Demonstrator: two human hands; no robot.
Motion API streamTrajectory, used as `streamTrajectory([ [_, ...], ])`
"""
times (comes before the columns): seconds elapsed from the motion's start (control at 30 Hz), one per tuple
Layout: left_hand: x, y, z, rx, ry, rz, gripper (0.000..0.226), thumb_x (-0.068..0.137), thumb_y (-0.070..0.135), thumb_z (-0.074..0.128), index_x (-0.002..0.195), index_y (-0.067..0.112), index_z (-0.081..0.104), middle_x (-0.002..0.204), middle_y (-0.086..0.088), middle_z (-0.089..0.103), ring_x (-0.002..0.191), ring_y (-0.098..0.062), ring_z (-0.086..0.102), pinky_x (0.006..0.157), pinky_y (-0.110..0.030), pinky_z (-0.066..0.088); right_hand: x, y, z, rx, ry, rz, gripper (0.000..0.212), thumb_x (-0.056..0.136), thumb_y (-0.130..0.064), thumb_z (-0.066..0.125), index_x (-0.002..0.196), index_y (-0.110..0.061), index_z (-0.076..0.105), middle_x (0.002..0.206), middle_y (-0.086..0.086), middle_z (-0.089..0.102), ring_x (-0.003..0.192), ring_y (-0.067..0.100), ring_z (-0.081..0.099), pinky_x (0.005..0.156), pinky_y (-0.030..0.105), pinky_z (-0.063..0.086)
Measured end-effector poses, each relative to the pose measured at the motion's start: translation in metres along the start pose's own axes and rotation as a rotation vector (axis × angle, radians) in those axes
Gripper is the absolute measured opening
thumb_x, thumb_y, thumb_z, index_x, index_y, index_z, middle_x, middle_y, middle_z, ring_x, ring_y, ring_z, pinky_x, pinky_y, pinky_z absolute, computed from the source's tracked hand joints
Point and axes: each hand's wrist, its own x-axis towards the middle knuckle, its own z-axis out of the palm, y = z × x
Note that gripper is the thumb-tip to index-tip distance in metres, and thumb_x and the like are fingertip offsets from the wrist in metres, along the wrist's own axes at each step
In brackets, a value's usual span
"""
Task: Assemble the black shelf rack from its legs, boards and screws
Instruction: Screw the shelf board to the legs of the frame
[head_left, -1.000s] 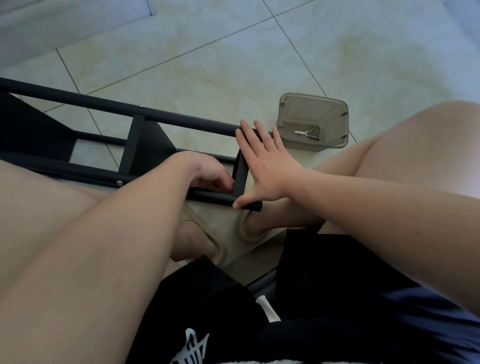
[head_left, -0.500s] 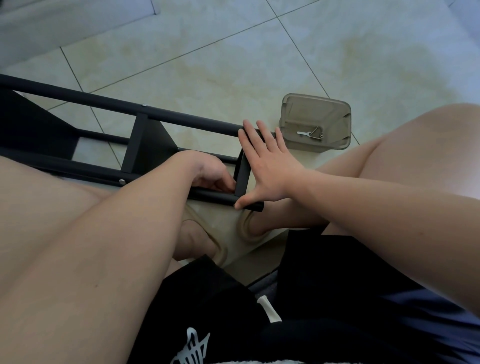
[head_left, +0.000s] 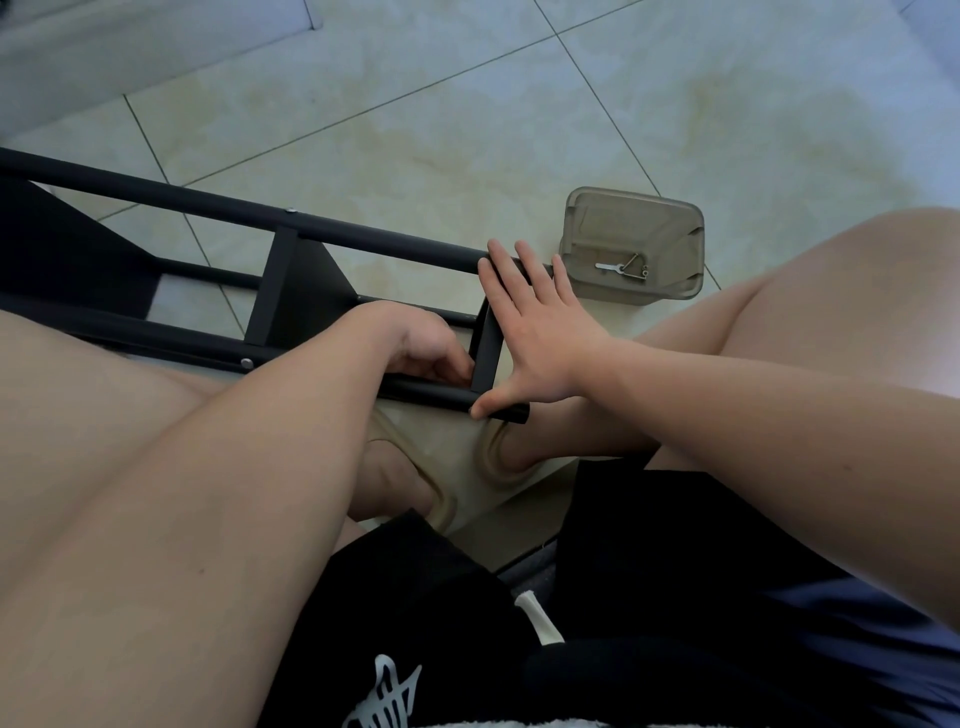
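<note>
Unchanged: right hand (head_left: 540, 343) fingers (head_left: 506, 283) flat on rack (head_left: 363, 244); left hand (head_left: 426, 343) seemingly grips leg (head_left: 441, 397).

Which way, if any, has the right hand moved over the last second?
No. The right hand stays flat against the rack end, its fingertips as far from the plastic container as before.

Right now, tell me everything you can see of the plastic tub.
The tub is a small rectangular box of translucent grey-brown plastic, rounded corners, open top, upright on the tiled floor. Inside lie a small metal wrench and a few tiny silvery bits. It stands just past the end of the rack, beyond the right hand, which does not touch it.
</note>
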Motion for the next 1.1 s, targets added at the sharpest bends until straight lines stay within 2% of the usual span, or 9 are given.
streamTrajectory([
  [0.1, -0.0010, 0.0013, 0.0013, -0.008, -0.012, -0.011, 0.021, 0.090, 0.006, 0.059, 0.081, 0.010, 0.078, 0.096, -0.010, 0.076, 0.095, -0.021, 0.069, 0.097, -0.031, 0.051, -0.0001, -0.0003, -0.0002, -0.001, 0.004, -0.001, 0.156, 0.053, -0.101, 0.049, 0.159, -0.007, -0.016, 0.166, 0.011, -0.024, 0.152, 0.037, -0.024, 0.123, 0.060, -0.006],
  [0.17, -0.0009, 0.0021, 0.0025, 0.014, 0.027, 0.002, 0.013, 0.089, 0.008, 0.064, 0.090, 0.007, 0.077, 0.090, -0.006, 0.077, 0.085, -0.016, 0.071, 0.082, -0.024, 0.053, -0.0003, -0.0004, -0.0001, -0.002, 0.006, -0.001, 0.156, 0.053, -0.101, 0.049, 0.159, -0.007, -0.016, 0.166, 0.011, -0.025, 0.152, 0.037, -0.023, 0.123, 0.060, -0.006],
  [0.27, -0.0004, 0.0026, 0.0028, 0.088, 0.070, 0.016, 0.010, 0.088, 0.010, 0.066, 0.095, 0.007, 0.073, 0.080, -0.003, 0.074, 0.079, -0.016, 0.067, 0.074, -0.025, 0.049, -0.0002, -0.0004, 0.0004, 0.000, 0.004, -0.001, 0.156, 0.053, -0.101, 0.049, 0.159, -0.007, -0.016, 0.166, 0.010, -0.025, 0.152, 0.037, -0.024, 0.123, 0.060, -0.006],
  [0.4, -0.0019, 0.0035, 0.0027, 0.072, 0.054, 0.001, 0.009, 0.088, 0.008, 0.065, 0.091, 0.006, 0.073, 0.088, -0.008, 0.072, 0.090, -0.022, 0.065, 0.092, -0.033, 0.051, -0.0002, -0.0004, -0.0001, 0.000, 0.001, -0.001, 0.156, 0.052, -0.102, 0.048, 0.159, -0.007, -0.016, 0.166, 0.011, -0.025, 0.152, 0.037, -0.024, 0.123, 0.060, -0.006],
  [0.53, -0.0048, 0.0035, 0.0025, 0.046, 0.022, -0.018, 0.024, 0.089, 0.007, 0.061, 0.072, 0.013, 0.076, 0.079, -0.004, 0.074, 0.075, -0.015, 0.068, 0.076, -0.026, 0.049, 0.0000, -0.0005, 0.0001, 0.002, 0.001, 0.004, 0.157, 0.051, -0.102, 0.046, 0.159, -0.007, -0.016, 0.166, 0.010, -0.025, 0.152, 0.037, -0.024, 0.123, 0.060, -0.006],
  [0.63, -0.0034, 0.0032, 0.0030, 0.061, 0.064, -0.019, 0.013, 0.088, 0.009, 0.065, 0.083, 0.009, 0.076, 0.082, -0.004, 0.075, 0.077, -0.015, 0.068, 0.075, -0.026, 0.051, 0.0000, -0.0010, 0.0007, 0.004, 0.003, 0.000, 0.157, 0.051, -0.102, 0.046, 0.159, -0.007, -0.016, 0.166, 0.011, -0.025, 0.152, 0.037, -0.024, 0.123, 0.060, -0.007],
  [0.7, -0.0026, 0.0027, 0.0024, 0.097, 0.102, 0.002, 0.012, 0.085, 0.012, 0.069, 0.093, 0.005, 0.075, 0.084, -0.006, 0.074, 0.081, -0.018, 0.067, 0.083, -0.030, 0.052, 0.0000, -0.0010, 0.0011, 0.004, 0.004, -0.001, 0.156, 0.052, -0.102, 0.048, 0.159, -0.007, -0.016, 0.166, 0.011, -0.025, 0.152, 0.037, -0.024, 0.123, 0.059, -0.007],
  [0.87, -0.0033, 0.0014, 0.0008, 0.107, 0.090, 0.020, 0.011, 0.081, 0.007, 0.068, 0.091, 0.004, 0.072, 0.086, -0.011, 0.070, 0.087, -0.024, 0.063, 0.095, -0.038, 0.050, 0.0004, -0.0004, 0.0008, 0.015, 0.006, -0.001, 0.156, 0.051, -0.102, 0.047, 0.159, -0.007, -0.016, 0.166, 0.010, -0.025, 0.152, 0.037, -0.025, 0.123, 0.059, -0.008],
  [1.1, -0.0041, 0.0033, 0.0032, 0.073, 0.042, -0.007, 0.018, 0.087, 0.007, 0.062, 0.078, 0.010, 0.078, 0.082, -0.004, 0.074, 0.073, -0.014, 0.068, 0.071, -0.022, 0.051, 0.0004, -0.0004, 0.0014, 0.016, 0.006, -0.003, 0.156, 0.051, -0.102, 0.047, 0.159, -0.007, -0.016, 0.166, 0.010, -0.025, 0.152, 0.037, -0.025, 0.123, 0.060, -0.008],
])
